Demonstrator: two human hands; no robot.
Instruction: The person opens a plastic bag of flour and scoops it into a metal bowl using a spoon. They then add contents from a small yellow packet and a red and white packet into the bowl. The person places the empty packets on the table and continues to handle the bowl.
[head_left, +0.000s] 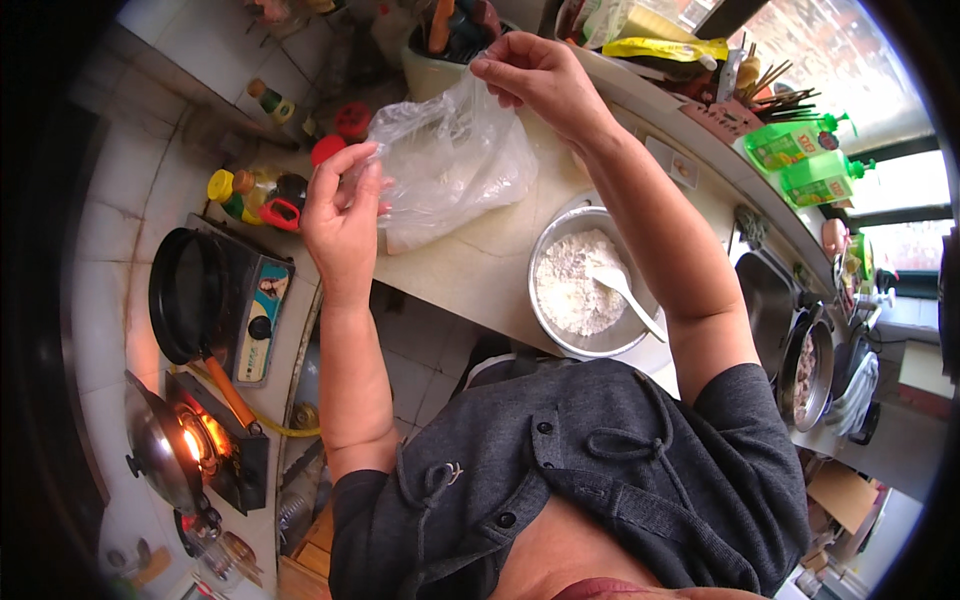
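Note:
A clear plastic bag (480, 169) hangs between my two hands over the worktop. My left hand (343, 199) pinches one edge of the bag between thumb and fingers. Higher up and to the right, my right hand (536, 79) grips another part of its rim. What the bag holds, if anything, I cannot tell. Below my right forearm stands a metal bowl (534, 296) of white flour (574, 281). A white plastic spoon (628, 300) rests in the flour, its handle leaning over the bowl's near rim.
On the left, a black frying pan (187, 296) sits on a gas stove (259, 322). Flames burn beside a lidded wok (165, 442). Several condiment bottles (259, 191) line the wall. A sink (761, 300) and a pan of food (806, 367) are at right.

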